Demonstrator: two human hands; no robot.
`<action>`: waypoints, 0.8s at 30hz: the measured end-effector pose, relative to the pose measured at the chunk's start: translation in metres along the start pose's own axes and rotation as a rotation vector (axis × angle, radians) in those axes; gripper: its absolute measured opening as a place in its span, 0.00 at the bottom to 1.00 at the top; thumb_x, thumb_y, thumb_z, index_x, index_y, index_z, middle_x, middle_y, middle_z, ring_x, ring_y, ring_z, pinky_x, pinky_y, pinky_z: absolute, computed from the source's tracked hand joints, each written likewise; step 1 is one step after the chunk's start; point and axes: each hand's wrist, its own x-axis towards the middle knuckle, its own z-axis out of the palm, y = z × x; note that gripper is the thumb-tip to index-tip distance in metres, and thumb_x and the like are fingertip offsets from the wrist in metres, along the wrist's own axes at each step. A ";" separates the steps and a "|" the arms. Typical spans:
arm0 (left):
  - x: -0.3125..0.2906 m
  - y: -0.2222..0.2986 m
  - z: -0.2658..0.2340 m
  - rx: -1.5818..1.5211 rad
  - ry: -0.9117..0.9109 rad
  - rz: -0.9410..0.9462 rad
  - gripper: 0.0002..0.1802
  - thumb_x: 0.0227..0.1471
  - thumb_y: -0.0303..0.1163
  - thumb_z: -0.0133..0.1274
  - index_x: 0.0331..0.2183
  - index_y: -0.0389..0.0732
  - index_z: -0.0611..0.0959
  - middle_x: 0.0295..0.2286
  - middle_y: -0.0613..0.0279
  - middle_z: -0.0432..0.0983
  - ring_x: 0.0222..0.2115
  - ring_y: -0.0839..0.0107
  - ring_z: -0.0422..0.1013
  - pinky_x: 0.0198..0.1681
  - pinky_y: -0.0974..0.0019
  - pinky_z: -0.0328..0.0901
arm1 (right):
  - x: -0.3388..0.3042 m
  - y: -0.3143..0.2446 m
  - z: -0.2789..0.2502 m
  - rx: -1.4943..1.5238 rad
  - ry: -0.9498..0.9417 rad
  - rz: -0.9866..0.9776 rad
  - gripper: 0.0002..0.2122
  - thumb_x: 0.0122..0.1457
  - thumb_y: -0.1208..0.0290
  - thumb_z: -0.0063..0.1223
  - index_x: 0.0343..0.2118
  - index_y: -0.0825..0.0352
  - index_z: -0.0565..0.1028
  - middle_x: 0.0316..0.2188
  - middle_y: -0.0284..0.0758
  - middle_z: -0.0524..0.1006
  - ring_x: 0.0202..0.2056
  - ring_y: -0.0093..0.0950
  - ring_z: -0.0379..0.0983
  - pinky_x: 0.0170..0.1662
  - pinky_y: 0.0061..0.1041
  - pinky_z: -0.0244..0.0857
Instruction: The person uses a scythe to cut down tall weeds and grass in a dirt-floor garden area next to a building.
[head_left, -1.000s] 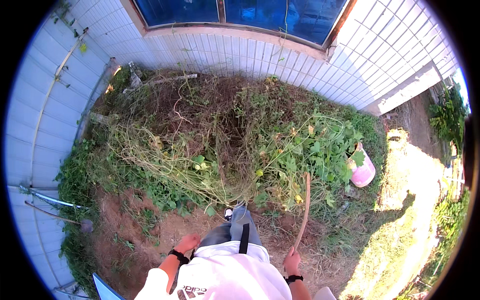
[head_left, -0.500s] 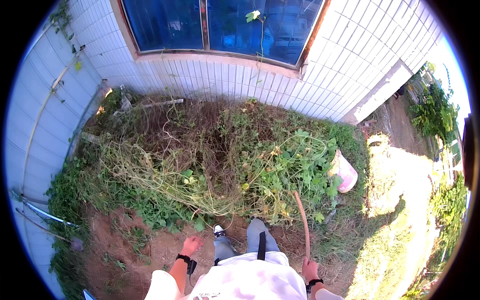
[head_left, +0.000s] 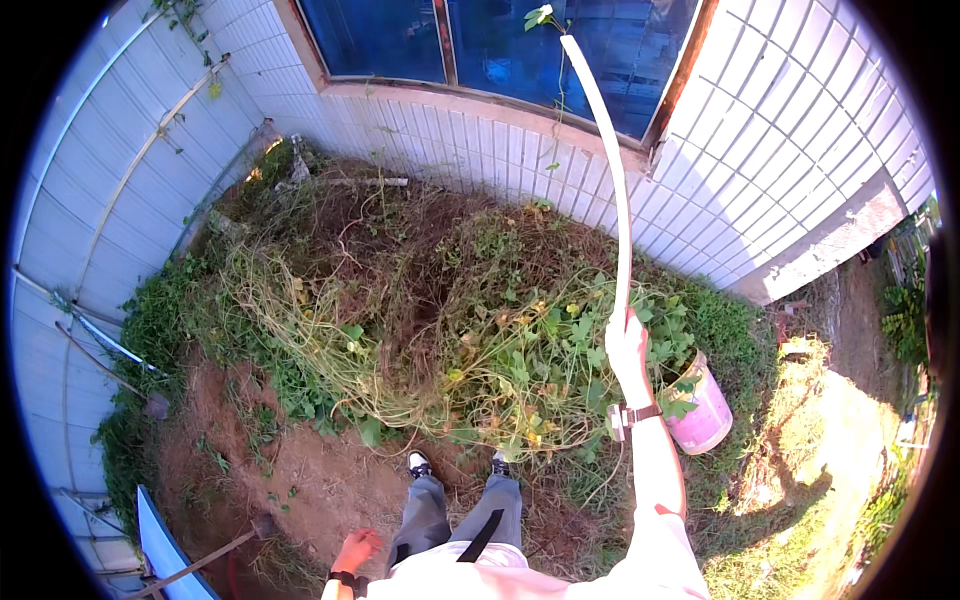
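Your right hand [head_left: 628,350] grips a long, stiff, probably light pale stick [head_left: 608,150] at its lower end; left hand [head_left: 356,550] hangs loosely open, empty.

The long stick [head_left: 610,170] is pale cream-white against the deep blue window panes [head_left: 500,40], which sit in a rust-brown frame above a wall of white tiles [head_left: 790,150] in a grid pattern. The bucket [head_left: 705,415] is pink, the vines [head_left: 480,340] a mix of green leaves and straw-yellow stems over reddish-brown soil [head_left: 310,480].
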 end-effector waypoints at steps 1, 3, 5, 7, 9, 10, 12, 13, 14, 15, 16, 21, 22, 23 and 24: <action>-0.019 0.015 0.011 0.062 -0.039 0.046 0.14 0.55 0.31 0.44 0.42 0.35 0.75 0.29 0.58 0.79 0.23 0.73 0.74 0.26 0.71 0.67 | 0.028 0.010 0.009 -0.009 0.006 0.026 0.13 0.63 0.63 0.42 0.31 0.70 0.70 0.15 0.41 0.71 0.18 0.35 0.70 0.22 0.32 0.62; -0.045 0.038 0.026 0.108 -0.074 0.083 0.13 0.56 0.29 0.44 0.42 0.35 0.75 0.31 0.58 0.79 0.26 0.74 0.74 0.30 0.71 0.66 | 0.063 0.070 0.030 -0.094 0.060 0.033 0.19 0.64 0.57 0.39 0.31 0.70 0.73 0.18 0.46 0.74 0.22 0.45 0.73 0.26 0.38 0.64; -0.050 0.019 0.033 0.059 0.003 0.128 0.12 0.57 0.26 0.42 0.42 0.36 0.75 0.31 0.57 0.79 0.25 0.75 0.73 0.29 0.72 0.66 | 0.066 0.106 0.060 -0.217 0.020 0.245 0.24 0.63 0.52 0.39 0.27 0.72 0.74 0.20 0.48 0.75 0.24 0.47 0.74 0.27 0.39 0.66; -0.051 0.014 0.036 0.076 0.053 0.130 0.12 0.58 0.26 0.41 0.43 0.37 0.74 0.32 0.57 0.79 0.25 0.74 0.73 0.29 0.71 0.67 | 0.035 0.167 0.076 -0.224 -0.096 0.597 0.27 0.62 0.49 0.37 0.24 0.72 0.73 0.14 0.42 0.72 0.17 0.40 0.71 0.22 0.36 0.65; -0.044 -0.003 0.031 0.033 0.040 0.138 0.11 0.58 0.26 0.40 0.43 0.39 0.73 0.33 0.56 0.79 0.24 0.73 0.73 0.28 0.70 0.68 | -0.021 0.229 0.076 -0.040 -0.271 0.965 0.28 0.63 0.49 0.35 0.20 0.73 0.72 0.09 0.40 0.70 0.11 0.35 0.68 0.18 0.35 0.62; -0.049 -0.030 0.034 0.042 0.065 0.114 0.11 0.58 0.28 0.41 0.43 0.39 0.73 0.32 0.56 0.79 0.24 0.72 0.73 0.28 0.69 0.68 | -0.063 0.231 0.079 -0.140 -0.334 1.004 0.30 0.63 0.49 0.35 0.15 0.72 0.71 0.08 0.40 0.69 0.10 0.36 0.68 0.17 0.35 0.63; -0.063 -0.052 0.049 0.025 0.131 -0.081 0.11 0.58 0.27 0.41 0.42 0.38 0.75 0.29 0.58 0.80 0.22 0.73 0.73 0.24 0.70 0.67 | -0.133 0.221 0.073 -0.155 -0.337 1.030 0.33 0.63 0.47 0.33 0.09 0.71 0.70 0.07 0.40 0.70 0.10 0.38 0.69 0.18 0.34 0.65; -0.061 -0.077 0.052 0.002 0.134 -0.128 0.12 0.58 0.28 0.39 0.42 0.39 0.74 0.29 0.58 0.80 0.23 0.73 0.74 0.24 0.70 0.68 | -0.167 0.217 0.058 -0.210 -0.387 0.958 0.34 0.62 0.45 0.33 0.11 0.73 0.71 0.07 0.40 0.70 0.11 0.38 0.70 0.17 0.35 0.66; -0.072 -0.076 0.068 0.001 0.153 -0.187 0.13 0.57 0.29 0.40 0.43 0.38 0.73 0.29 0.57 0.80 0.23 0.73 0.74 0.24 0.70 0.68 | -0.189 0.194 0.047 -0.230 -0.316 1.027 0.34 0.61 0.44 0.35 0.12 0.74 0.71 0.07 0.40 0.69 0.11 0.37 0.71 0.16 0.35 0.65; -0.069 -0.079 0.071 -0.012 0.122 -0.172 0.14 0.57 0.29 0.41 0.43 0.37 0.74 0.29 0.57 0.80 0.23 0.73 0.74 0.25 0.70 0.68 | -0.212 0.196 0.033 -0.198 -0.220 1.009 0.34 0.61 0.44 0.36 0.13 0.75 0.71 0.06 0.40 0.69 0.11 0.35 0.71 0.15 0.34 0.65; -0.064 -0.084 0.074 -0.024 0.091 -0.160 0.14 0.57 0.29 0.41 0.43 0.36 0.75 0.29 0.57 0.80 0.23 0.73 0.74 0.26 0.70 0.68 | -0.232 0.200 0.013 -0.284 -0.242 1.004 0.34 0.61 0.44 0.36 0.13 0.75 0.71 0.06 0.40 0.69 0.10 0.34 0.70 0.14 0.32 0.64; -0.052 -0.080 0.101 0.061 -0.015 -0.033 0.15 0.56 0.30 0.43 0.42 0.35 0.79 0.31 0.58 0.80 0.25 0.74 0.73 0.28 0.71 0.68 | -0.313 0.194 -0.050 -0.232 -0.233 0.921 0.33 0.61 0.44 0.37 0.12 0.73 0.70 0.06 0.38 0.68 0.08 0.33 0.68 0.12 0.31 0.61; -0.040 -0.076 0.107 0.077 -0.060 -0.001 0.15 0.56 0.30 0.43 0.43 0.35 0.78 0.31 0.58 0.79 0.25 0.75 0.73 0.29 0.70 0.67 | -0.325 0.182 -0.064 -0.197 -0.217 0.912 0.33 0.61 0.45 0.37 0.12 0.72 0.70 0.06 0.37 0.68 0.08 0.32 0.68 0.12 0.31 0.60; -0.044 -0.071 0.114 0.100 -0.057 0.024 0.15 0.56 0.30 0.42 0.43 0.35 0.78 0.31 0.59 0.79 0.25 0.75 0.73 0.29 0.71 0.67 | -0.336 0.183 -0.066 -0.150 -0.197 0.946 0.31 0.61 0.45 0.38 0.11 0.70 0.66 0.05 0.34 0.66 0.06 0.30 0.65 0.10 0.29 0.58; -0.040 -0.056 0.123 0.143 -0.079 0.060 0.15 0.56 0.30 0.42 0.44 0.36 0.77 0.31 0.59 0.79 0.25 0.75 0.73 0.30 0.71 0.67 | -0.349 0.176 -0.080 0.029 -0.206 0.989 0.27 0.62 0.49 0.42 0.12 0.65 0.64 0.07 0.30 0.65 0.07 0.27 0.63 0.10 0.26 0.55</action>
